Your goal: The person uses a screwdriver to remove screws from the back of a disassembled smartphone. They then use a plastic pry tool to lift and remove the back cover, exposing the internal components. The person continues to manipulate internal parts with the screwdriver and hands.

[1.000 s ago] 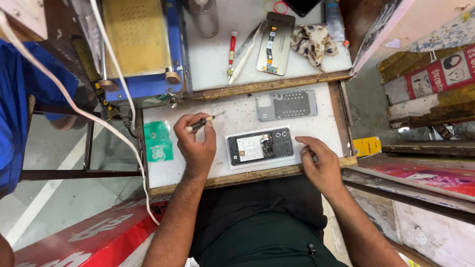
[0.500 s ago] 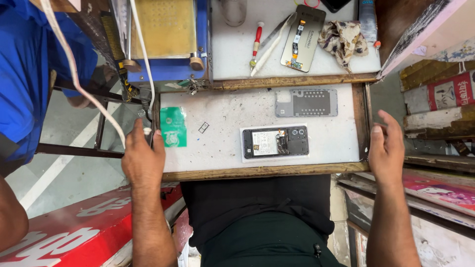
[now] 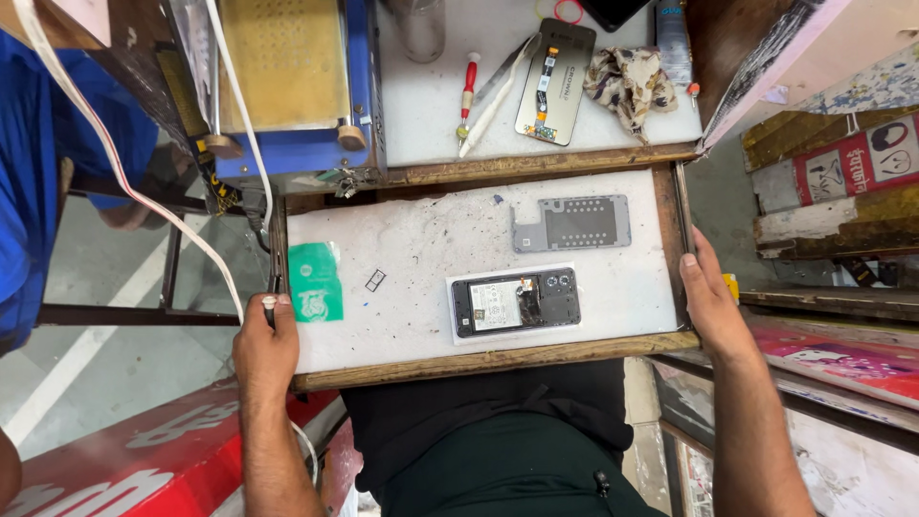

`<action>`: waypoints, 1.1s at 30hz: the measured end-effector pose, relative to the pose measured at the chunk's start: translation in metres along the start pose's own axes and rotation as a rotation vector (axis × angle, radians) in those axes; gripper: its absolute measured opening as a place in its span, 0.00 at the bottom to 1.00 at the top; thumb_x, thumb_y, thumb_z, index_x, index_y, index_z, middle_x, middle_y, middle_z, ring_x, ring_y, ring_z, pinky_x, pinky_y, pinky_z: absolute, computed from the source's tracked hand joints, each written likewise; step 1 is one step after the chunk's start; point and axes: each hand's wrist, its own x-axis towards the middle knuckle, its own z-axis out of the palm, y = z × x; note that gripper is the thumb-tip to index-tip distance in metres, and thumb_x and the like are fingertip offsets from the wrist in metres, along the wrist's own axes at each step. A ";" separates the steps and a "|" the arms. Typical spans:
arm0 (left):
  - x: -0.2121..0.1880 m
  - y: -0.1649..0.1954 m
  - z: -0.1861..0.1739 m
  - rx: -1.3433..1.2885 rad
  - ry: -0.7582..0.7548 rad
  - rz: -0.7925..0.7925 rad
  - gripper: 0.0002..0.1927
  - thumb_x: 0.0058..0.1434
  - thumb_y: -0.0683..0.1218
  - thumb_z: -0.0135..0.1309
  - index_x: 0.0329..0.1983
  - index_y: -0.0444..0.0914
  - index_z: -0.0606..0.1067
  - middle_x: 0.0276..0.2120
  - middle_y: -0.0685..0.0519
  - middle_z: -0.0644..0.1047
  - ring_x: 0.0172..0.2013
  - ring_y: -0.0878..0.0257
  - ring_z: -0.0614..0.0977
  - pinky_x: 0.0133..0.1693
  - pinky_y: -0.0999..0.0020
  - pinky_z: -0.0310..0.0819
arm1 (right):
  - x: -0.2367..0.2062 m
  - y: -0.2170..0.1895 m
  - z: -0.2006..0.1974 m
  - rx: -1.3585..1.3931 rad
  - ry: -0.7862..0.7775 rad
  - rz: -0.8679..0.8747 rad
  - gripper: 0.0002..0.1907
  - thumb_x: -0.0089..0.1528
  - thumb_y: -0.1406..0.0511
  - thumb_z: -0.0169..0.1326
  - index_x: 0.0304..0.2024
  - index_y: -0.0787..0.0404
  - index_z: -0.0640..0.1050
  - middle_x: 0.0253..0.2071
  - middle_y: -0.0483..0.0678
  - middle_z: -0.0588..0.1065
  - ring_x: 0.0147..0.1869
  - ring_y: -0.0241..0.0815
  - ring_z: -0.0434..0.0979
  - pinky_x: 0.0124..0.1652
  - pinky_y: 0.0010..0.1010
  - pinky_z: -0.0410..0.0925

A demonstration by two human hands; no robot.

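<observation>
**Head view: both hands grip the edges of a work tray holding an opened phone**

Head camera looks straight down on a white work tray (image 3: 421,239) with a wooden frame. The left hand (image 3: 265,347) sits at the tray's near left corner, fingers curled closed over the frame edge, with a thin dark tool pinched near the thumb; what sort of tool it is cannot be told. The right hand (image 3: 710,304) clasps the right rim of the tray, fingers wrapped over the edge and thumb lying along the top.

The opened phone (image 3: 517,303), back cover off and its insides showing, lies flat on a white sheet in the near right part of the tray, between the two hands and touching neither. Just beyond it lies a grey inner frame plate (image 3: 571,223). To the left, a small card tray (image 3: 375,280) rests on the bare surface, and a green packet (image 3: 315,281) lies close to the left hand.

On the far shelf are a red-handled screwdriver (image 3: 467,94), a detached phone screen (image 3: 555,81) and a crumpled cloth (image 3: 627,84). A blue machine (image 3: 287,86) stands at far left, with a white cable (image 3: 124,182) trailing past it.
</observation>
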 end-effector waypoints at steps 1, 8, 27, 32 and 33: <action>-0.001 -0.001 0.000 0.011 0.007 0.017 0.16 0.72 0.55 0.49 0.51 0.39 0.75 0.38 0.39 0.81 0.40 0.35 0.82 0.41 0.44 0.75 | -0.001 0.004 -0.001 -0.009 0.008 -0.002 0.33 0.73 0.53 0.38 0.77 0.59 0.54 0.75 0.60 0.61 0.77 0.50 0.58 0.71 0.38 0.52; -0.001 0.022 -0.015 0.259 -0.031 -0.001 0.16 0.73 0.55 0.53 0.46 0.37 0.78 0.32 0.41 0.82 0.36 0.40 0.84 0.42 0.47 0.77 | -0.004 0.004 0.008 -0.343 0.120 0.092 0.33 0.73 0.55 0.40 0.78 0.58 0.53 0.66 0.64 0.68 0.70 0.54 0.67 0.65 0.44 0.61; 0.038 0.200 0.102 0.570 0.007 0.992 0.07 0.60 0.44 0.58 0.41 0.42 0.81 0.27 0.54 0.79 0.22 0.61 0.82 0.20 0.63 0.76 | -0.010 -0.009 0.019 -0.354 0.245 -0.020 0.26 0.73 0.57 0.44 0.72 0.59 0.65 0.53 0.60 0.78 0.58 0.52 0.79 0.56 0.38 0.69; 0.037 0.204 0.108 0.665 0.012 1.024 0.03 0.58 0.45 0.58 0.33 0.41 0.79 0.25 0.54 0.78 0.21 0.63 0.81 0.19 0.64 0.75 | -0.007 -0.011 0.020 -0.342 0.234 -0.050 0.25 0.74 0.57 0.44 0.71 0.59 0.65 0.53 0.60 0.78 0.58 0.51 0.79 0.56 0.38 0.69; 0.038 0.205 0.110 0.682 -0.002 1.027 0.03 0.59 0.45 0.59 0.32 0.41 0.79 0.24 0.54 0.78 0.21 0.63 0.81 0.19 0.65 0.75 | -0.006 -0.011 0.018 -0.334 0.228 -0.070 0.25 0.74 0.57 0.44 0.71 0.60 0.65 0.53 0.61 0.78 0.58 0.51 0.79 0.57 0.38 0.69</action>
